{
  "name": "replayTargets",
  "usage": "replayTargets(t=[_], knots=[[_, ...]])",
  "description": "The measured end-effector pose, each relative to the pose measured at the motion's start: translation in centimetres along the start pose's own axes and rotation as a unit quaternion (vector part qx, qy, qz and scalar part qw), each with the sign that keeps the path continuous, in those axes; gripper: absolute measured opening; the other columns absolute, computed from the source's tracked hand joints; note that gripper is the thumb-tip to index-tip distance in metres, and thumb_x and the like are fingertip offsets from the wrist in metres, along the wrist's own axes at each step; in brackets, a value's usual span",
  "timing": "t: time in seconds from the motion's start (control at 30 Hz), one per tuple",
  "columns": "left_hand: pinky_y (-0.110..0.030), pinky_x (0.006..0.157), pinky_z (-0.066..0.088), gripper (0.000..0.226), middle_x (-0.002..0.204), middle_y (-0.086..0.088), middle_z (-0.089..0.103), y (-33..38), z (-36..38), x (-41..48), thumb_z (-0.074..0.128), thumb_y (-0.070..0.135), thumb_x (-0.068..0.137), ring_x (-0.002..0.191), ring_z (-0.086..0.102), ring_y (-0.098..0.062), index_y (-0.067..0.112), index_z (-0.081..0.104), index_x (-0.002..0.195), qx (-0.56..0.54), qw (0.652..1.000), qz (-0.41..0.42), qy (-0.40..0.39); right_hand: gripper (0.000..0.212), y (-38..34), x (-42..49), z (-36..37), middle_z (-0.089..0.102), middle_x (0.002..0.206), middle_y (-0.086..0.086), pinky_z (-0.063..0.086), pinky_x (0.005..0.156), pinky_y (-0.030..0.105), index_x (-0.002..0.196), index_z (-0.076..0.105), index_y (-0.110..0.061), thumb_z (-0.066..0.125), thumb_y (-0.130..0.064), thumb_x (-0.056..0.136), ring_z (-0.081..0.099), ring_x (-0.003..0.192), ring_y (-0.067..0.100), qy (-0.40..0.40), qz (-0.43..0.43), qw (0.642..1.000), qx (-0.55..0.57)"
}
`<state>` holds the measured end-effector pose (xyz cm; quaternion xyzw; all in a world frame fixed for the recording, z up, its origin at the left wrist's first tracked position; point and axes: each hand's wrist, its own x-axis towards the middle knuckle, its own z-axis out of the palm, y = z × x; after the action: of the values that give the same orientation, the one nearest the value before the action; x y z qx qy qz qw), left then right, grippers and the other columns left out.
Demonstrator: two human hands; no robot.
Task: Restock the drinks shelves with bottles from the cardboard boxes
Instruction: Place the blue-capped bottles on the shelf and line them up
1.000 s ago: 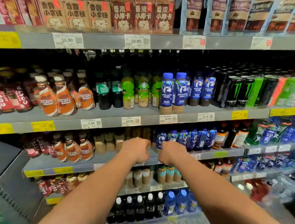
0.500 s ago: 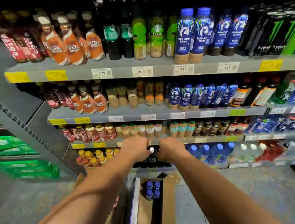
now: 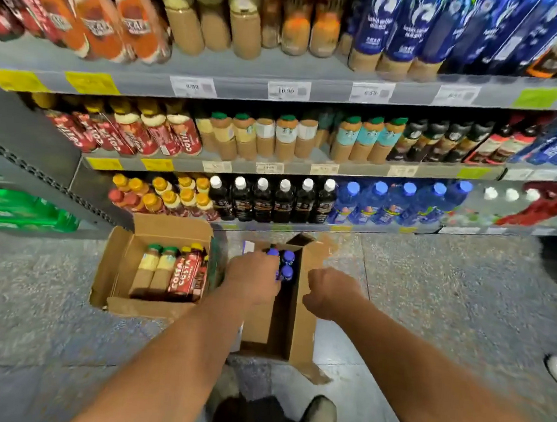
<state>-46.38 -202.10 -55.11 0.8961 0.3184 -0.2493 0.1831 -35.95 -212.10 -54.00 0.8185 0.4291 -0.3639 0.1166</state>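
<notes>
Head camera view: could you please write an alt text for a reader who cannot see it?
A person's left hand reaches the blue-capped bottles in a narrow open cardboard box on the floor; the right hand is curled above the box's right wall. A second open box of bottles lies to its left, in front of stocked drinks shelves.

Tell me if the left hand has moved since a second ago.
Yes. The left hand dropped from mid-shelf height to below the bottom shelf, at the blue-capped bottles in the narrow cardboard box.
</notes>
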Motion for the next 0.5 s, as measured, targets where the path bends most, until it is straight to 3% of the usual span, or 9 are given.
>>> replayTargets(t=[0.13,0.27,0.5], knots=[[-0.041,0.082,0.051,0.023,0.11,-0.008,0.059,-2.3,4.8,3.8,0.052,0.032,0.09,0.102,0.057,-0.028,0.016,0.055,0.106,-0.036,0.999,-0.007,-0.019,0.032,0.4,4.5,4.5,0.061,0.118,0.008,0.042,0.075,0.029,0.119,0.057,-0.016,0.051,-0.03,0.09,0.059,0.108,0.027,-0.019,0.032,0.999,0.006],[-0.04,0.084,0.051,0.029,0.118,-0.009,0.059,-4.8,10.9,8.9,0.05,0.03,0.092,0.106,0.059,-0.031,0.018,0.054,0.118,-0.031,0.999,-0.007,-0.034,0.034,0.5,11.4,9.8,0.06,0.121,0.012,0.046,0.084,0.031,0.119,0.057,-0.015,0.055,-0.031,0.089,0.058,0.112,0.031,-0.018,0.059,0.997,0.036],[-0.039,0.083,0.047,0.028,0.112,-0.011,0.061,-8.6,23.2,18.1,0.052,0.027,0.09,0.104,0.059,-0.033,0.016,0.051,0.116,-0.069,0.996,-0.003,-0.054,0.034,2.2,25.5,20.1,0.063,0.111,0.014,0.049,0.082,0.036,0.116,0.058,-0.012,0.056,-0.025,0.085,0.061,0.106,0.034,0.058,0.084,0.991,0.086]])
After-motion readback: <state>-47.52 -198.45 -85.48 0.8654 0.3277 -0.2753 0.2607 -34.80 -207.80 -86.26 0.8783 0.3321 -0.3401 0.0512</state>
